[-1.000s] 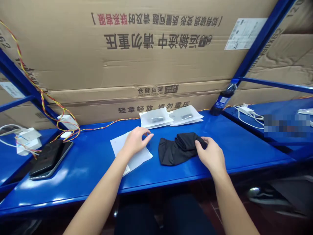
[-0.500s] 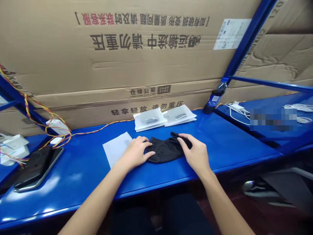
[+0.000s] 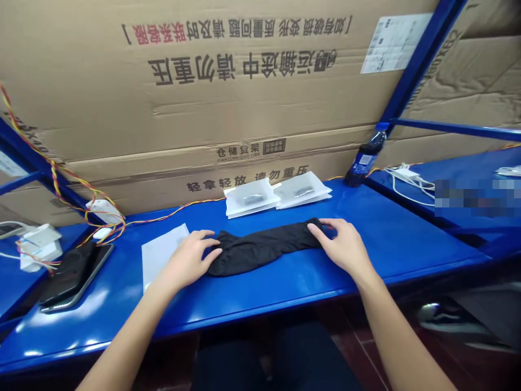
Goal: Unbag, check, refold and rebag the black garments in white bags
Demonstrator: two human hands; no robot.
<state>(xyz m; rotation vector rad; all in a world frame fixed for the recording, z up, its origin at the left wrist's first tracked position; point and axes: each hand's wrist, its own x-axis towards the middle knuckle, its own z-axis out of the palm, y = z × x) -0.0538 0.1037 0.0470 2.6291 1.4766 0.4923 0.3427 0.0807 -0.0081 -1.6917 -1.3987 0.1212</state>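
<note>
A long black cloth (image 3: 260, 248) lies stretched out sideways on the blue shelf top (image 3: 285, 288). Its left end is between the thumb and fingers of my left hand (image 3: 191, 258). At the other end, my right hand (image 3: 342, 241) pinches the cloth's edge between thumb and fingers. A pale, flat bag (image 3: 158, 252) lies partly beneath my left wrist. Behind the cloth are two white translucent packets (image 3: 251, 196), (image 3: 304, 190), each with something dark inside.
A dark bottle with a blue cap (image 3: 363, 160) stands at the back right. Black and grey flat devices (image 3: 71, 277) lie at left, near yellow-red wires (image 3: 87, 190) and white adapters (image 3: 40, 244). Large cardboard (image 3: 244, 108) rises behind. White cables (image 3: 411, 182) lie at right.
The black cloth has been drawn out longer and flatter. My left hand has moved left and my right hand slightly right, both still at its ends. The pale bag now appears further left.
</note>
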